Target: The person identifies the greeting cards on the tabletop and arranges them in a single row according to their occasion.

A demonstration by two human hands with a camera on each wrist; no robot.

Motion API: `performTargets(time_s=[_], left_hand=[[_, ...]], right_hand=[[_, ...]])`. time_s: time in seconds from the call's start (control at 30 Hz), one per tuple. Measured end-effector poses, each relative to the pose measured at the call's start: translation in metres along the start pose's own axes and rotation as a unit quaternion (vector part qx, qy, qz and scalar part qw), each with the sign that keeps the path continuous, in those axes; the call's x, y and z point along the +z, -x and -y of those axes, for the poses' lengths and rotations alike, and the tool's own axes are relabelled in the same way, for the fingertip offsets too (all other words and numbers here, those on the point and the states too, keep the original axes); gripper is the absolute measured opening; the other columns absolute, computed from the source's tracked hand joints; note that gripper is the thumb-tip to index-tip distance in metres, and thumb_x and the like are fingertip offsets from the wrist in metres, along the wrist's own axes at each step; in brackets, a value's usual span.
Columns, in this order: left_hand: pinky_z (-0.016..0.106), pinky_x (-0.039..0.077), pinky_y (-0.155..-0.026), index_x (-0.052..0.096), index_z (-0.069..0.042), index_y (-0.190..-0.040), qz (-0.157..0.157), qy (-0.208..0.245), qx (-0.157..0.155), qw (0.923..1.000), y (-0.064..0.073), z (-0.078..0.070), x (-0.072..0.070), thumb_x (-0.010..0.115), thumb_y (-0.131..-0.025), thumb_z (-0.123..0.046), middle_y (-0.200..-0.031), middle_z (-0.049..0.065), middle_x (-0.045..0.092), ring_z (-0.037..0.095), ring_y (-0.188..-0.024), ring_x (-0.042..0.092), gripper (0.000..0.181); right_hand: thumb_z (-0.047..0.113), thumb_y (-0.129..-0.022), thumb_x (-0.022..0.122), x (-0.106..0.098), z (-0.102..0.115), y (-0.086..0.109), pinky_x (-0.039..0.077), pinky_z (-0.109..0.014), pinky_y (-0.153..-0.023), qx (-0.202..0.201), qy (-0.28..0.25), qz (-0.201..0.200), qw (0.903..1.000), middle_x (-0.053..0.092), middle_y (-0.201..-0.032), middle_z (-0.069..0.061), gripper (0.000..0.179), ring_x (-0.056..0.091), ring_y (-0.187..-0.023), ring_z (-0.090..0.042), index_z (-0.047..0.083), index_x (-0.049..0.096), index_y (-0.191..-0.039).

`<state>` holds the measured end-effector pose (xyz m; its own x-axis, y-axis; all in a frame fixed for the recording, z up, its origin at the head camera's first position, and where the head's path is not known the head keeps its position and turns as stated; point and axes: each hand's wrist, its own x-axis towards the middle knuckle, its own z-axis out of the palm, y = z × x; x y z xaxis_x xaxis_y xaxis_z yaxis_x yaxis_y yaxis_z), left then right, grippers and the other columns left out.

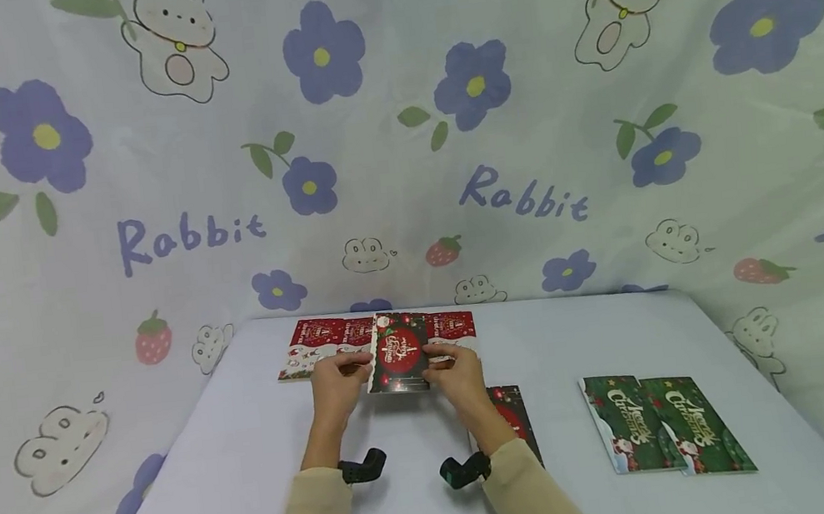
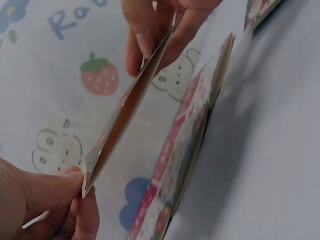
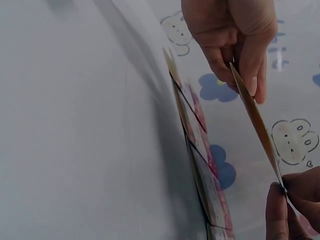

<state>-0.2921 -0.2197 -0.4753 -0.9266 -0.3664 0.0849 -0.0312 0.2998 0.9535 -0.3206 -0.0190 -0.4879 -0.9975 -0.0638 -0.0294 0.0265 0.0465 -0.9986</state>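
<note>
Both hands hold up a dark Christmas greeting card [image 1: 400, 357] with a red circle on its front, above the white table. My left hand [image 1: 335, 386] pinches its left edge between thumb and fingers. At the opposite edge, my right hand [image 1: 461, 377] pinches it the same way. Seen edge-on in the left wrist view, the folded card [image 2: 125, 117] gapes slightly along its bottom. Behind it, several red-and-white Christmas cards [image 1: 313, 347] lie in an overlapping row, partly hidden by the held card and the hands.
Another dark card [image 1: 516, 413] lies beneath my right forearm, partly covered by it. Two green Christmas cards [image 1: 629, 427] overlap on the table's right side. A curtain [image 1: 380, 168] printed with rabbits and flowers hangs behind the white table [image 1: 231, 469].
</note>
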Motion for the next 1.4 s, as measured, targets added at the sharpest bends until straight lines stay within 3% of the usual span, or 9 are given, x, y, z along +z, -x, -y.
performTargets(time_s=[0.17,0.33,0.7,0.97,1.17,1.4], left_hand=[[0.020,0.052,-0.062,0.081,0.002,-0.101,-0.013,-0.008,0.022,0.9996,-0.002,-0.010,0.020,0.075,-0.092,0.006,-0.096,0.016,0.073,0.021,-0.083,0.063,0.011],[0.024,0.051,-0.062,0.082,0.000,-0.099,-0.006,-0.025,0.046,0.9986,-0.008,-0.017,0.038,0.077,-0.091,0.004,-0.092,0.013,0.075,0.021,-0.080,0.064,0.011],[0.028,0.054,-0.062,0.082,0.000,-0.100,0.027,-0.029,0.049,0.9980,-0.017,-0.026,0.084,0.075,-0.089,0.008,-0.092,0.015,0.074,0.020,-0.077,0.068,0.016],[0.030,0.052,-0.062,0.082,-0.001,-0.097,0.022,-0.061,0.079,0.9947,-0.020,-0.025,0.119,0.075,-0.087,0.009,-0.090,0.012,0.075,0.022,-0.079,0.065,0.015],[0.035,0.053,-0.063,0.081,0.001,-0.098,0.044,-0.076,0.104,0.9907,-0.021,-0.026,0.142,0.073,-0.088,0.010,-0.092,0.013,0.075,0.024,-0.078,0.067,0.015],[0.044,0.058,-0.075,0.080,0.001,-0.102,0.068,-0.094,0.117,0.9863,-0.022,-0.024,0.162,0.074,-0.087,0.011,-0.095,0.013,0.076,0.027,-0.084,0.071,0.019]], right_hand=[[-0.011,-0.086,0.076,-0.017,0.006,-0.005,0.053,-0.027,-0.071,-0.002,0.018,-0.017,0.9997,0.064,-0.118,-0.015,0.037,0.065,-0.094,-0.020,0.003,0.077,-0.120],[-0.009,-0.088,0.076,-0.034,0.010,-0.012,0.054,-0.026,-0.072,-0.004,0.034,-0.027,0.9990,0.064,-0.120,-0.015,0.036,0.065,-0.096,-0.021,0.004,0.077,-0.121],[-0.009,-0.087,0.076,-0.073,0.009,-0.024,0.051,-0.026,-0.066,-0.017,0.061,-0.057,0.9964,0.065,-0.119,-0.018,0.036,0.066,-0.098,-0.025,0.002,0.076,-0.122],[-0.007,-0.088,0.076,-0.096,0.002,-0.034,0.056,-0.031,-0.073,-0.015,0.088,-0.077,0.9930,0.068,-0.121,-0.020,0.040,0.068,-0.103,-0.030,0.002,0.074,-0.127],[-0.010,-0.086,0.075,-0.113,-0.004,-0.039,0.058,-0.033,-0.074,-0.021,0.098,-0.099,0.9901,0.069,-0.122,-0.021,0.041,0.069,-0.104,-0.032,0.001,0.074,-0.127],[-0.011,-0.088,0.073,-0.130,-0.014,-0.044,0.056,-0.032,-0.072,-0.005,0.101,-0.100,0.9898,0.065,-0.132,-0.021,0.042,0.067,-0.105,-0.031,0.000,0.073,-0.128]])
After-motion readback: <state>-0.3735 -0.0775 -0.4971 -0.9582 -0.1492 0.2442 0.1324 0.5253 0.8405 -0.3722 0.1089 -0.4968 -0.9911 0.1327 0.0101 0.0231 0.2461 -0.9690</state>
